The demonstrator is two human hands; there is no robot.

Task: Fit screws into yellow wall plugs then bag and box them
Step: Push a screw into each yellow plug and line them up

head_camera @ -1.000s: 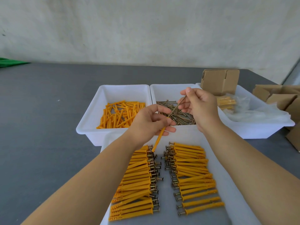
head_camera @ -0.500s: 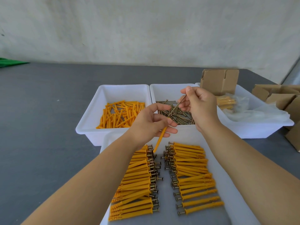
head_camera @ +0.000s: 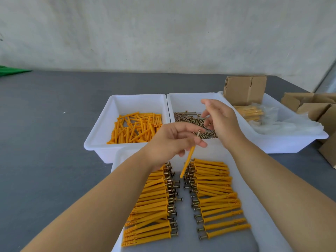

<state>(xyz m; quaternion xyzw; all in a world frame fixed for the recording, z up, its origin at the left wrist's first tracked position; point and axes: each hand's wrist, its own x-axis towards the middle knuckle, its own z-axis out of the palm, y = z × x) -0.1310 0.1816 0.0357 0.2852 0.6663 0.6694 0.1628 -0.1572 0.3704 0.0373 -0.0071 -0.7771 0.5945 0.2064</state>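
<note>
Left hand pinches a yellow wall plug with a screw head poking from its top, held tilted above the front tray of finished plugs. Right hand hovers over the screw bin, fingers loose, grip holding nothing. Plug bin sits just left on the counter.

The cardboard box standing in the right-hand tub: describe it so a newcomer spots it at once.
Three white plastic tubs sit in a row on the grey table. In the rightmost one's far corner stands a small brown cardboard box, upright, flaps open. Unlike the other brown boxes lying on the table farther right, it is inside a tub.
</note>
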